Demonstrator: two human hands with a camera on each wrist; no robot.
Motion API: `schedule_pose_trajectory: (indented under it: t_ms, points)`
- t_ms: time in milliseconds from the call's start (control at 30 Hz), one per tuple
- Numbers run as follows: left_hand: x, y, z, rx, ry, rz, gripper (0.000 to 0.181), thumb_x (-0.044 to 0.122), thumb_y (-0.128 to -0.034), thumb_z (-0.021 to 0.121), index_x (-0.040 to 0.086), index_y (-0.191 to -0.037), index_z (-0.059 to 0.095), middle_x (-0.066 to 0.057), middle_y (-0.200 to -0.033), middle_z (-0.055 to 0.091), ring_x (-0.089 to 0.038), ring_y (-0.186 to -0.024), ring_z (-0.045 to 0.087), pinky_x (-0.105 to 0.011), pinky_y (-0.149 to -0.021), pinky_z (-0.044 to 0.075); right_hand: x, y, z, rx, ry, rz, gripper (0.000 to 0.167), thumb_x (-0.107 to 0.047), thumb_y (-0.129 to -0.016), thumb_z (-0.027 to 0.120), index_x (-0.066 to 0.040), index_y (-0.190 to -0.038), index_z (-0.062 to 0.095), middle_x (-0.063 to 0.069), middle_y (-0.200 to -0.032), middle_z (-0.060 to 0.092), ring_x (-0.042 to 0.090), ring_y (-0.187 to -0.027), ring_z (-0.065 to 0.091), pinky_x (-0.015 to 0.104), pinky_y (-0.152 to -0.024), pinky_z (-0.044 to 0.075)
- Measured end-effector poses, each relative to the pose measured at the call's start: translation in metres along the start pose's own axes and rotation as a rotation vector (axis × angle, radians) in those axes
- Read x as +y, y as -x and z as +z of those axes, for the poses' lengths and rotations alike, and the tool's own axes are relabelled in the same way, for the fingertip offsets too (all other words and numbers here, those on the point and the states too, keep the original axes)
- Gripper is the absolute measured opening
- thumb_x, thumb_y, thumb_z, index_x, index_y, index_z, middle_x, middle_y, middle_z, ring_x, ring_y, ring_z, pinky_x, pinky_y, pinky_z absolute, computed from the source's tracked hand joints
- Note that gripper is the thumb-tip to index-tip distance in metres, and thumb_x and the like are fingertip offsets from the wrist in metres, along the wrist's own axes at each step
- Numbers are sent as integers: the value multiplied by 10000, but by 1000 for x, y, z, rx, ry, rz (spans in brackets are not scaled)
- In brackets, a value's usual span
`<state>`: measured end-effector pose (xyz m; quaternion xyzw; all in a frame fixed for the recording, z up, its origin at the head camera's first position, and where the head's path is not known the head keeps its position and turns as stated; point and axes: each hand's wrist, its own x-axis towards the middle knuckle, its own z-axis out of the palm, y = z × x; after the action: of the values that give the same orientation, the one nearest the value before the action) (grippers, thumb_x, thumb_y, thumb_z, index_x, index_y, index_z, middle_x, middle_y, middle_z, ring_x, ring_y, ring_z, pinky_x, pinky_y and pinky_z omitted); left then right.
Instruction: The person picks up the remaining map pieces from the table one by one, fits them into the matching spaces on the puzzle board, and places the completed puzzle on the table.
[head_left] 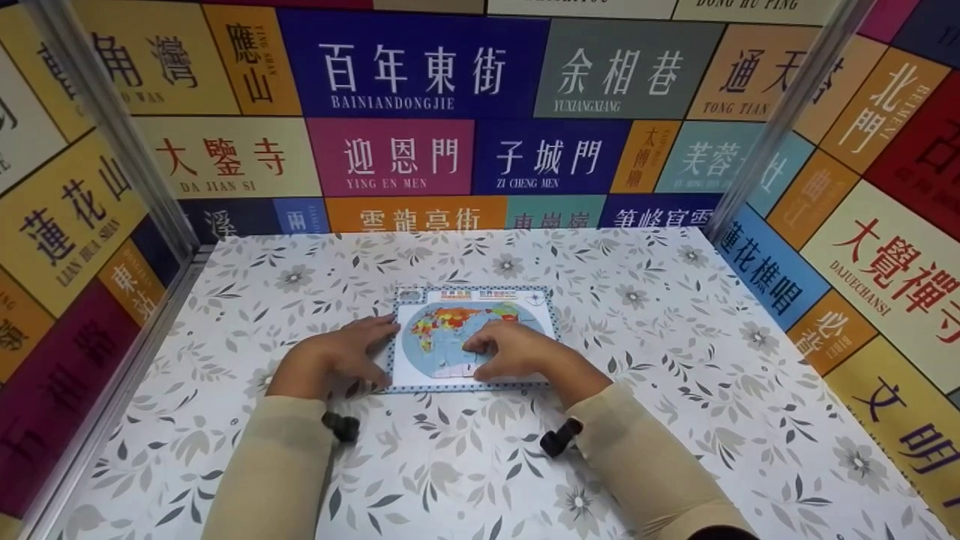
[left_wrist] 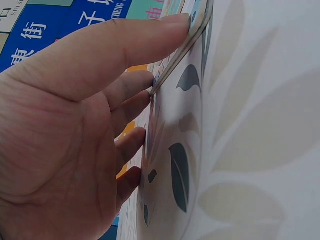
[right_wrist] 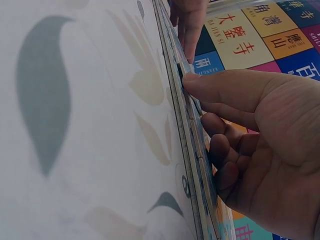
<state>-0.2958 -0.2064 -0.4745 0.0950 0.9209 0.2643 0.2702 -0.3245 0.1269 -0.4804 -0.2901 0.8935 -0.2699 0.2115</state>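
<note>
A world map jigsaw puzzle [head_left: 442, 341] in a blue dotted frame lies flat on the table. In the head view my left hand [head_left: 337, 356] rests against its left side, thumb near the lower corner and fingers further up. The left wrist view shows that hand [left_wrist: 65, 125] with fairly straight fingers touching the puzzle's edge. My right hand [head_left: 517, 352] is over the right half of the map, with thumb and index finger spread on the pieces. In the right wrist view its other fingers [right_wrist: 222, 145] are curled; whether a piece is pinched there is unclear.
A white tablecloth [head_left: 450, 465] with grey leaves and flowers covers the table. Colourful panels [head_left: 390, 157] with Chinese lettering stand at the back and both sides, joined by metal posts [head_left: 787, 112]. Small black devices [head_left: 561, 437] sit on both wrists.
</note>
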Motion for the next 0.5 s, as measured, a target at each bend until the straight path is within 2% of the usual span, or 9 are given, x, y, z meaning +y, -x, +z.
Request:
schedule_pose_trajectory:
  t_ms: [300, 500]
  points:
    - [0, -1, 1, 3, 10, -8, 1064, 375, -820, 912, 360, -1696, 309, 95, -1829, 99, -315, -1711, 16, -664, -1361, 82, -1, 0, 1, 4, 12, -9, 504, -281, -874, 903, -225, -1354, 759, -22, -1265, 715, 174, -1180, 649, 425, -1061, 565]
    - [-1, 0, 2, 18, 9, 19, 1047, 344, -831, 900, 319, -1699, 316, 73, -1831, 106, -331, -1709, 20, -659, -1363, 80, -1, 2, 0, 7, 21, -36, 503, -268, -892, 882, -207, -1372, 745, 2, -1299, 715, 215, -1212, 655, 444, -1072, 567]
